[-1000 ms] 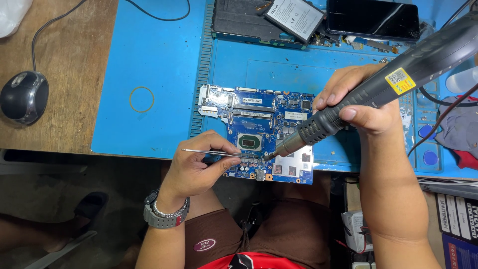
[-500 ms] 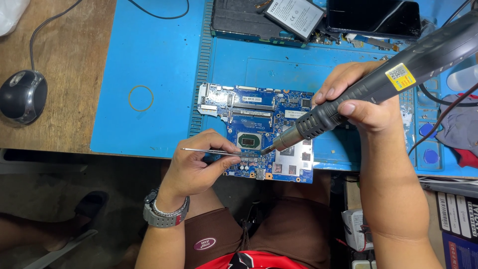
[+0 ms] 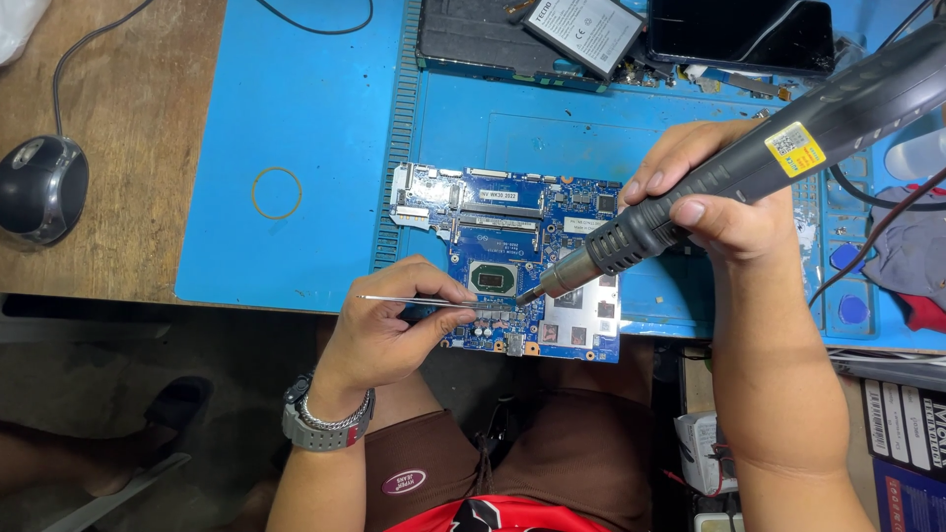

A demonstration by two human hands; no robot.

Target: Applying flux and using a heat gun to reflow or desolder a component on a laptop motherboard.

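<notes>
The left hand [image 3: 394, 330] pinches thin steel tweezers [image 3: 434, 301], tips at the chip's six o'clock. The blue circuit board [image 3: 512, 212] lies on the blue mat [image 3: 296, 99]; it looks stiff, light and fragile, best held by its edges. At three o'clock, the right hand [image 3: 719, 197] grips a hot-air wand [image 3: 769, 148].

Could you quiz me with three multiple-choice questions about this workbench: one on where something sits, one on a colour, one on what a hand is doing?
1. Where is the computer mouse?
A. On the blue mat
B. On the bare wood left of the mat
C. On the circuit board

2. What colour is the mat?
A. Blue
B. Green
C. Grey

3. What is the left hand doing?
A. Resting empty
B. Pinching tweezers toward the circuit board
C. Holding the mouse

Answers: 1 B, it lies on wood beyond the mat's edge. 2 A, plainly blue. 3 B, the tips reach the board, near the nozzle of the hot-air tool in the right hand.
</notes>
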